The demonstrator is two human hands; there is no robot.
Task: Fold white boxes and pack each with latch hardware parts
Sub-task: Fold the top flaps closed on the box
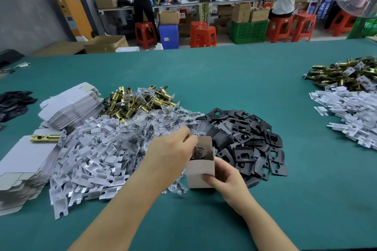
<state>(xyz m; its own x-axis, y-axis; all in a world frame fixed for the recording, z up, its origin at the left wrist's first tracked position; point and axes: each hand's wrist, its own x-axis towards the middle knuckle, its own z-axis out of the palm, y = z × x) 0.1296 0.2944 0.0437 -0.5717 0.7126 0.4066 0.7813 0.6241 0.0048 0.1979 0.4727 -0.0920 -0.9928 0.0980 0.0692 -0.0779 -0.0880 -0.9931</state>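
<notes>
- White box (201,171) upright on green bench (224,79), just beside black plates (251,138).
- R hand (224,179) fingers grip box side.
- L hand (171,149) fingers pinch dark part (199,152) at box mouth.

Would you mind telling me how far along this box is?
Folded: the small white cardboard box stands open, gripped by the right hand. In hand: the left hand pushes a dark part inside. Left: closing it, plus the flat white box blanks.
</notes>
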